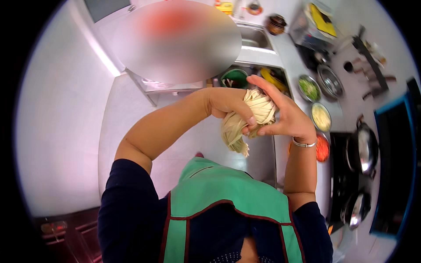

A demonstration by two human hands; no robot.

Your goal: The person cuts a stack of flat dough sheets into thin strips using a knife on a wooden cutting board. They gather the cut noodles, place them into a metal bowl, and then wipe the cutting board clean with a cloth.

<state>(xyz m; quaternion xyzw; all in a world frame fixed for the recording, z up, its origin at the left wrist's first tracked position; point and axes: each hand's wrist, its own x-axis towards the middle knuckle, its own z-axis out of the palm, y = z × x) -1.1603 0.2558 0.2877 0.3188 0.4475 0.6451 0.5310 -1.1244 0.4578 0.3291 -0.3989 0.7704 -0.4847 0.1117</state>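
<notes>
In front of my chest I hold up a bundle of pale flat noodles (259, 105), coiled at the top with loose ends hanging from its lower left. My left hand (230, 104) grips it from the left, with the thumb across its front. From the right, my right hand (293, 115) cups the bundle, its fingers stretched up along the far side and its thumb at the lower edge. Some fingers of both hands are hidden behind the noodles.
Along the right counter stand bowls of green shreds (309, 88), pale yellow strips (321, 117) and orange-red shreds (322, 148). Two woks (365, 148) sit on the black stove (337, 175). A sink (256, 37) and a brown jar (276, 25) are ahead. The upper left is blurred.
</notes>
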